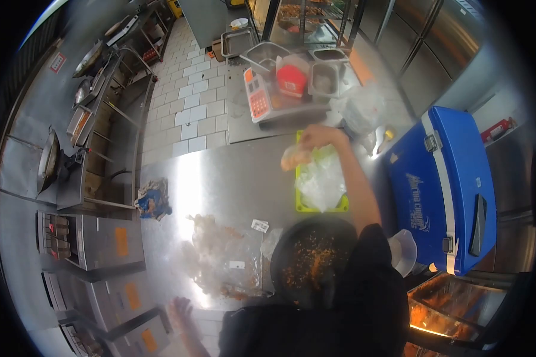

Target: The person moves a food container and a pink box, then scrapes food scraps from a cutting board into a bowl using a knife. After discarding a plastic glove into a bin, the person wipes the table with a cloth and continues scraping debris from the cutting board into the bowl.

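Note:
My right hand is closed on the top of a small clear bag with light orange-brown food inside. It hangs over the left edge of a lime-green tray, which holds clear plastic bags. Near the table's front edge, my left hand has its fingers apart and nothing in them. A dark round pan with orange-brown crumbs stands close to my body. Left of the pan lies a heap of crumpled clear plastic with white labels.
Behind the metal table stand a scale, a red package and metal trays. A blue cooler box and a clear plastic tub are on the right. A blue-and-white cloth lies at the left edge.

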The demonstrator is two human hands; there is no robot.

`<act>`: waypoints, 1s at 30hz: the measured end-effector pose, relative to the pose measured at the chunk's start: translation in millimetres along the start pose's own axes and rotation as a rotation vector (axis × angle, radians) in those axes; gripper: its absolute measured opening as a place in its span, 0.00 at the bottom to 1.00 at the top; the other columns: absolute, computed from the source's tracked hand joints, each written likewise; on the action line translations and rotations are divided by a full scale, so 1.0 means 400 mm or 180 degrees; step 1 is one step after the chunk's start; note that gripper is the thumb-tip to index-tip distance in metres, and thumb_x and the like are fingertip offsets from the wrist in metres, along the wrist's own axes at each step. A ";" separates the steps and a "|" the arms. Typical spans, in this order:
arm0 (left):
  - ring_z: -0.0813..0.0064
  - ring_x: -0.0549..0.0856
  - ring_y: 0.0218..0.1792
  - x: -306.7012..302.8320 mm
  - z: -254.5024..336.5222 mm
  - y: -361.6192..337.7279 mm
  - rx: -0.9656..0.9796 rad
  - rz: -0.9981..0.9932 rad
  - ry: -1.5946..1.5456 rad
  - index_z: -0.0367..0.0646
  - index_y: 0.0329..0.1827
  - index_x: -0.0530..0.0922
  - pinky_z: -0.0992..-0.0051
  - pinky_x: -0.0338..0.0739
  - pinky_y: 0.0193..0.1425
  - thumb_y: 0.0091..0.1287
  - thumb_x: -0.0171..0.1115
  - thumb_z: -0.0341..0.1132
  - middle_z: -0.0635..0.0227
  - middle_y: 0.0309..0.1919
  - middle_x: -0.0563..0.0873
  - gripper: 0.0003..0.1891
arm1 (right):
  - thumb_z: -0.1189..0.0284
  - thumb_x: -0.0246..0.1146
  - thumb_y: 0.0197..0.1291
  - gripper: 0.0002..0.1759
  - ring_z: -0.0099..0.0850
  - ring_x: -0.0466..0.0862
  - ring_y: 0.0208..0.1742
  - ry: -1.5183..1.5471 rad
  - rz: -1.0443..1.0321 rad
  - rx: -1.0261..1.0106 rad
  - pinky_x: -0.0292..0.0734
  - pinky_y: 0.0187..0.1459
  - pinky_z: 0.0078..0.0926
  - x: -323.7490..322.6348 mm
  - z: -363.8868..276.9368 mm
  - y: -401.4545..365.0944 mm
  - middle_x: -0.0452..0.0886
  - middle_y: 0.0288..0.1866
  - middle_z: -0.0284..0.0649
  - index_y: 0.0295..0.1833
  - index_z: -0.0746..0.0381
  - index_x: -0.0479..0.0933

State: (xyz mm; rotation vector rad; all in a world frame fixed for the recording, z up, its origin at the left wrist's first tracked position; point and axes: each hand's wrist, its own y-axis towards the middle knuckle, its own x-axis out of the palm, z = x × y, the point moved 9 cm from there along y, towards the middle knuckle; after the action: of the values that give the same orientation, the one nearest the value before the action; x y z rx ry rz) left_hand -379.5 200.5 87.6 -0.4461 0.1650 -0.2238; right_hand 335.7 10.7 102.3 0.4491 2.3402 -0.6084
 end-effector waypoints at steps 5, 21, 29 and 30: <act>0.64 0.77 0.55 -0.031 -0.017 -0.014 0.0007 0.0093 0.0033 0.46 0.62 0.70 0.62 0.66 0.59 0.69 0.51 0.58 0.63 0.53 0.78 0.28 | 0.61 0.65 0.54 0.13 0.41 0.84 0.35 -0.0306 0.3461 0.0038 0.78 0.42 0.36 -0.338 -0.065 -0.037 0.85 0.30 0.45 0.35 0.61 0.83; 0.64 0.79 0.54 -0.157 -0.142 -0.020 -0.0264 0.0487 -0.0135 0.47 0.63 0.69 0.62 0.68 0.57 0.69 0.49 0.58 0.63 0.52 0.79 0.28 | 0.62 0.56 0.55 0.20 0.56 0.43 0.78 -0.2447 0.3442 0.1238 0.59 0.62 0.67 -0.501 0.261 0.207 0.57 0.75 0.52 0.48 0.61 0.81; 0.64 0.80 0.53 -0.144 -0.140 0.020 -0.0095 0.0361 0.0024 0.46 0.64 0.68 0.63 0.71 0.55 0.71 0.49 0.57 0.63 0.52 0.80 0.28 | 0.65 0.70 0.43 0.17 0.47 0.80 0.45 -0.0340 0.2835 -0.0277 0.75 0.47 0.41 -0.430 -0.099 -0.029 0.79 0.35 0.48 0.38 0.63 0.81; 0.64 0.80 0.53 -0.120 -0.112 0.010 0.0004 0.0243 0.0034 0.46 0.64 0.68 0.64 0.71 0.55 0.70 0.49 0.57 0.63 0.53 0.80 0.28 | 0.66 0.72 0.41 0.17 0.47 0.80 0.45 -0.0297 0.2399 -0.0426 0.75 0.47 0.40 -0.333 -0.103 -0.011 0.79 0.36 0.47 0.38 0.63 0.81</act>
State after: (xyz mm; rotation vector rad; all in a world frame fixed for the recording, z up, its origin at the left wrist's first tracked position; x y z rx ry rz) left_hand -434.3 197.9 51.2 -0.4367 0.1919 -0.1514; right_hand 407.8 8.4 221.8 1.1302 1.9000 -0.1047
